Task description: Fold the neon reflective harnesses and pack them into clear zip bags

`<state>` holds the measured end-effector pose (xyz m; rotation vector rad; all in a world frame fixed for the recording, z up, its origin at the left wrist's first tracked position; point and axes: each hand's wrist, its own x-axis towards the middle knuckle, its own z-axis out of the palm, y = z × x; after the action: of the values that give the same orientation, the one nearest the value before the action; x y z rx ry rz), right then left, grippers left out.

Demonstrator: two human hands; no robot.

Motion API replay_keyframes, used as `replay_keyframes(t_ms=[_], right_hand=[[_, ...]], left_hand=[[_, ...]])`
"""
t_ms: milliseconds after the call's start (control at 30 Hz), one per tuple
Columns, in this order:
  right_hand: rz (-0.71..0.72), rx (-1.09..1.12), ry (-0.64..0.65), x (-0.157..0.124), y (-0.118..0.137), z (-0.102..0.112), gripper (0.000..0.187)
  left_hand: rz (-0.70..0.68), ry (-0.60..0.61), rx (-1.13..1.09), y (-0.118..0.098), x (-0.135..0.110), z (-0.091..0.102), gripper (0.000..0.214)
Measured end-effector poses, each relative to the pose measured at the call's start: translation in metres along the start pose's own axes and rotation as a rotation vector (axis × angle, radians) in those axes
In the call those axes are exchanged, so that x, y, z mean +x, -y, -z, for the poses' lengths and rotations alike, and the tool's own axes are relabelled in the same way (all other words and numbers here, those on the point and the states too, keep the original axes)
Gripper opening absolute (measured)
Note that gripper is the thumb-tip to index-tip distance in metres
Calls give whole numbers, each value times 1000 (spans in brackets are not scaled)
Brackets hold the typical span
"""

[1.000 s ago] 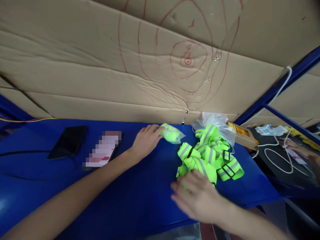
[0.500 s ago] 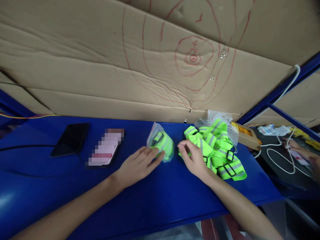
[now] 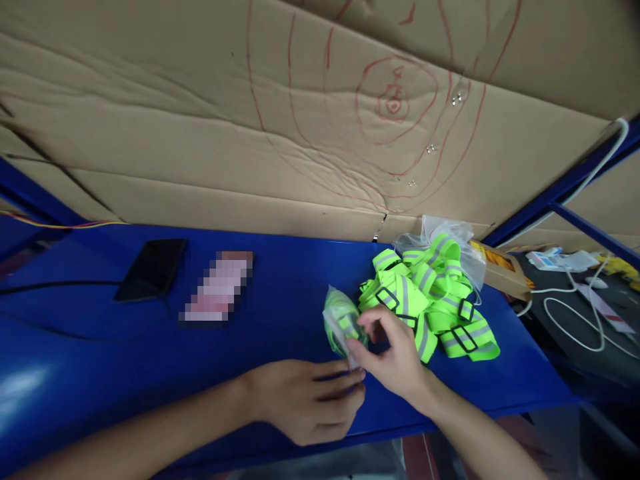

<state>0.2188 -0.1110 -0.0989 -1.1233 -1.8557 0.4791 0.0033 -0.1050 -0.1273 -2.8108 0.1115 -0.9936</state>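
**Clear plastic bag of green strap, handled by its edge**

It sits on the glossy blue table, beside a heap of fluorescent-green, grey-striped straps. Edge-handling seems the step in hand; the next move likely calls for a steady hold. Left hand: fingers nearly together at the edge, pinch unclear. Right hand: thumb touching plastic, apart from the bent forefinger.

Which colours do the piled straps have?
The straps are bright yellow-green, striped with grey; head view.

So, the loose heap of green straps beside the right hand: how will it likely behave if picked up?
The green straps are probably floppy, since they fold and curl in loose loops. Lifting one may drag others, because they overlap. The black buckles, rigid-looking frames, might catch.
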Motion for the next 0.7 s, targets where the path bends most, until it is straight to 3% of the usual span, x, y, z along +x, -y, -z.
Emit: replay_keyframes(t_ms=[100, 233, 300, 367, 433, 500, 600, 700], right_hand=[[104, -19, 1, -1, 4, 0, 9], [228, 10, 135, -4, 6, -1, 12], [149, 48, 163, -5, 6, -2, 7], [-36, 196, 148, -4, 5, -3, 12], [-237, 405, 144, -1, 3, -3, 18], [-361, 560, 189, 0, 1, -2, 21], [-396, 591, 256, 0, 1, -3, 22], [-348, 500, 217, -3, 2, -9, 18]], left_hand=[[-9, -10, -36, -1, 1, -2, 12], [-24, 24, -66, -3, 1, -4, 13], [-41, 14, -79, -4, 0, -2, 14], [-10, -62, -53, -5, -2, 2, 16], [164, -156, -63, -6, -3, 5, 14], [445, -206, -151, -6, -3, 6, 13], [741, -222, -291, -4, -1, 3, 17], [870, -229, -306, -2, 1, -3, 25]])
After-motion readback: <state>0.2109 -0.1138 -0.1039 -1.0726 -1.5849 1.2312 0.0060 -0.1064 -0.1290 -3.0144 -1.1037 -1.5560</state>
